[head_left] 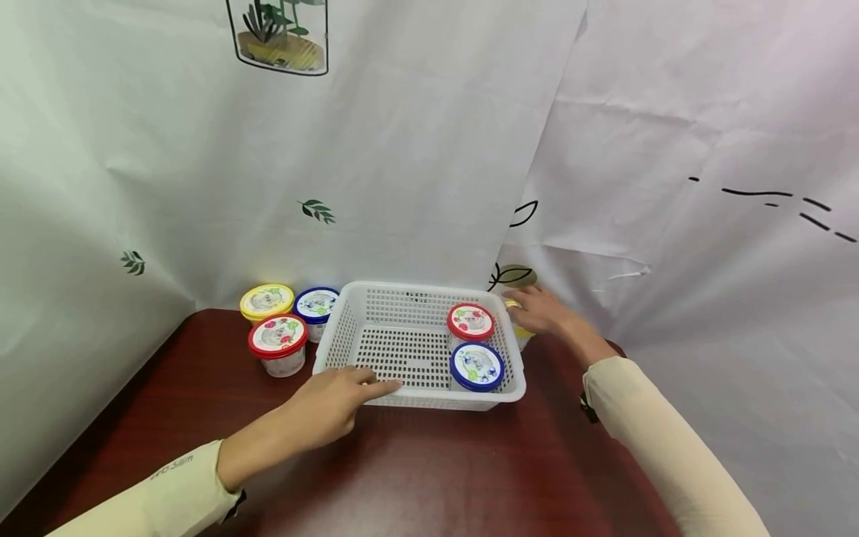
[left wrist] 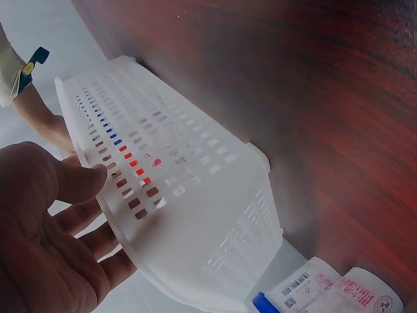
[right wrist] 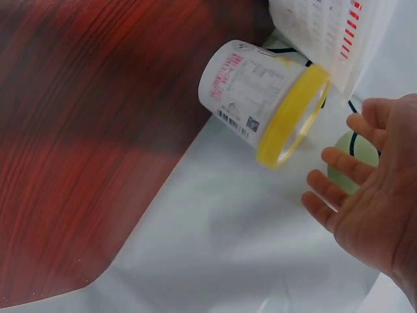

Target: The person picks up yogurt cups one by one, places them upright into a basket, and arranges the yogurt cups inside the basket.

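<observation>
A white perforated basket stands on the dark red table. My left hand holds its near left rim; in the left wrist view the thumb lies on the outer side and the fingers pass behind the rim. Inside the basket's right end are a red-lidded tub and a blue-lidded tub. My right hand hovers over a yellow-lidded tub just outside the basket's right wall. Its fingers are spread and apart from that tub in the right wrist view.
Left of the basket stand a yellow-lidded tub, a red-lidded tub and a blue-lidded tub, close together. A white printed cloth hangs behind the table and along its sides.
</observation>
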Demonstrator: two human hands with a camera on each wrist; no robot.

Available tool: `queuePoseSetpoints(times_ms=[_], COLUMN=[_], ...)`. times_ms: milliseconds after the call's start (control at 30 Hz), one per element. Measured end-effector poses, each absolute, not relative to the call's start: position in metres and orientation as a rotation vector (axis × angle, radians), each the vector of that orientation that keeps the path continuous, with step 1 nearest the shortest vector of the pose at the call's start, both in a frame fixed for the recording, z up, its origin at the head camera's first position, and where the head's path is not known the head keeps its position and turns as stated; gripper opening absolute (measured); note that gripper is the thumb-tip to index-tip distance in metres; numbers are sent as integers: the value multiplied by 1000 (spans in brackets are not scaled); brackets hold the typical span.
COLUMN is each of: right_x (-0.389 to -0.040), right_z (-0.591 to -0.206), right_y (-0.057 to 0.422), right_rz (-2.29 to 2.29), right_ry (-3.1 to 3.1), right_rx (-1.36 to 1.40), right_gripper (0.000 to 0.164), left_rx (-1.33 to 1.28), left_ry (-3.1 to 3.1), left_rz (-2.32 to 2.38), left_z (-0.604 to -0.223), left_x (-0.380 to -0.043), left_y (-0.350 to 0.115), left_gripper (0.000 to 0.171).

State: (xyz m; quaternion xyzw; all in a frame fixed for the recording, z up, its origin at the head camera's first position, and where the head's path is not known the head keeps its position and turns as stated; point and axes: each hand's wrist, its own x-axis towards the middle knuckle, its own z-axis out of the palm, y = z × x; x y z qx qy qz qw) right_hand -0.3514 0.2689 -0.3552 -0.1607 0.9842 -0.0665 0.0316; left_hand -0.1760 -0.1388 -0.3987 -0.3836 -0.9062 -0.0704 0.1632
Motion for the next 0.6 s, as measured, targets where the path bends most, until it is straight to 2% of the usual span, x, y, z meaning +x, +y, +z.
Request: queuePoseSetpoints(times_ms=[233,467,600], right_x=[-353,-379,-387], right_z=[-355,-378,-386], right_y=[280,299,299], right_rz=[-166,-129,-189], right_ry=[2992,2935,2923], right_rx=[-528,-498,-485], right_gripper=[61,95,107], left_rx=[-1071,-1056,-1049], left_ry=[-2578,-2583,-2591], left_rz=[-163,-175,-178], left_z=[-403,-404,-403], left_x=[-174,-172,-171], left_y=[-134,-134,-135], left_gripper=[71,70,70])
